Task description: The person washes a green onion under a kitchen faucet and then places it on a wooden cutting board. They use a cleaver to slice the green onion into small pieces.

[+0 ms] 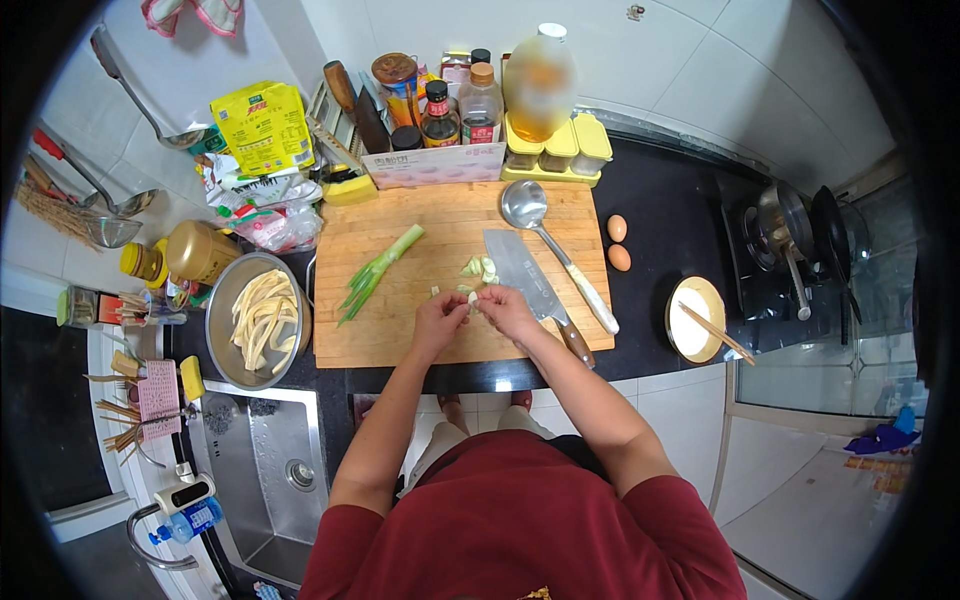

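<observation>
Both hands are meeting over the near edge of the cutting board (400, 335): my left hand (440, 322) and right hand (506, 308) are pinching a small pale garlic clove (473, 297) between their fingertips, seemingly peeling it. Beyond them lie cut pieces (478, 267); the cleaver (525, 280) is resting just right, probably needed next.

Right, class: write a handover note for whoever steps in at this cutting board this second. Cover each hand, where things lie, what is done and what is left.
Left hand and right hand: together over the cutting board, pinching a small pale garlic clove.
Cleaver lies flat beside the right hand; ladle next to it.
Done: several pale peeled pieces lie by the blade.
Left: green onion lies uncut; two eggs whole on the counter.
</observation>
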Demonstrator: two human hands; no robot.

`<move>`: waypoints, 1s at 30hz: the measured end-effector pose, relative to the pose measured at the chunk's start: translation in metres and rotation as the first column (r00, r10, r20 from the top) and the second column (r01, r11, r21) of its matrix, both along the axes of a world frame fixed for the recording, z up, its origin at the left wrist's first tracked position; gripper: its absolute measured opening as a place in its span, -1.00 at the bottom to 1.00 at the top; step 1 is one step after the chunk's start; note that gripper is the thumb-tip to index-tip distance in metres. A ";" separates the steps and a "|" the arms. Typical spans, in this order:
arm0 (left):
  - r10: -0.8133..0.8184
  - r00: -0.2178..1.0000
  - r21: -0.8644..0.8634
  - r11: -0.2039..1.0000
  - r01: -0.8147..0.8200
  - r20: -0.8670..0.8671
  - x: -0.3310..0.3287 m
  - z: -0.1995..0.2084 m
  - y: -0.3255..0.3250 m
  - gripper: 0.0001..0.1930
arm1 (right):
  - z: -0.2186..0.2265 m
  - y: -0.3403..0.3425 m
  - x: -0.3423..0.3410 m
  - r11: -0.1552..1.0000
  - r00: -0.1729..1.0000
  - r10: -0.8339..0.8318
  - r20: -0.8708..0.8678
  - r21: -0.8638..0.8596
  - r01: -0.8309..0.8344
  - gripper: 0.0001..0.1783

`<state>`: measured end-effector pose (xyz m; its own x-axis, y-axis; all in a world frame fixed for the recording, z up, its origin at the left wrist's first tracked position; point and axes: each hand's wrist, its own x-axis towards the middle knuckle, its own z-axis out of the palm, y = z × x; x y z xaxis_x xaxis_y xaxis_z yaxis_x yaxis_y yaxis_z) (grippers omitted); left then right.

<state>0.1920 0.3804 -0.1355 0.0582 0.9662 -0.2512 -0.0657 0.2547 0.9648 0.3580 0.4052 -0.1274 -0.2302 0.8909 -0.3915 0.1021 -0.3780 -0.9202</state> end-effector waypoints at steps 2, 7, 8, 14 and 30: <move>-0.009 1.000 -0.028 1.000 0.010 0.013 0.000 0.006 0.001 -0.91 | 0.003 0.002 0.003 0.999 0.999 0.032 -0.002 0.004 -0.032 -0.89; -0.070 0.997 0.001 0.998 0.070 0.019 -0.002 0.012 0.003 -0.88 | 0.022 0.004 0.005 0.995 0.990 0.102 0.094 0.002 -0.103 -0.88; -0.088 0.996 0.035 0.995 0.088 -0.002 -0.002 0.009 0.003 -0.88 | 0.025 0.004 0.005 0.993 0.987 0.116 0.108 0.007 -0.118 -0.87; -0.029 0.999 0.047 0.999 0.027 0.043 0.003 0.005 0.006 -0.87 | 0.025 0.006 0.003 0.990 0.994 0.077 -0.081 -0.111 -0.086 -0.82; 0.084 0.992 0.061 0.994 -0.089 0.090 0.006 -0.008 0.010 -0.86 | 0.008 -0.002 -0.014 0.984 0.998 0.028 0.064 0.171 -0.039 -0.81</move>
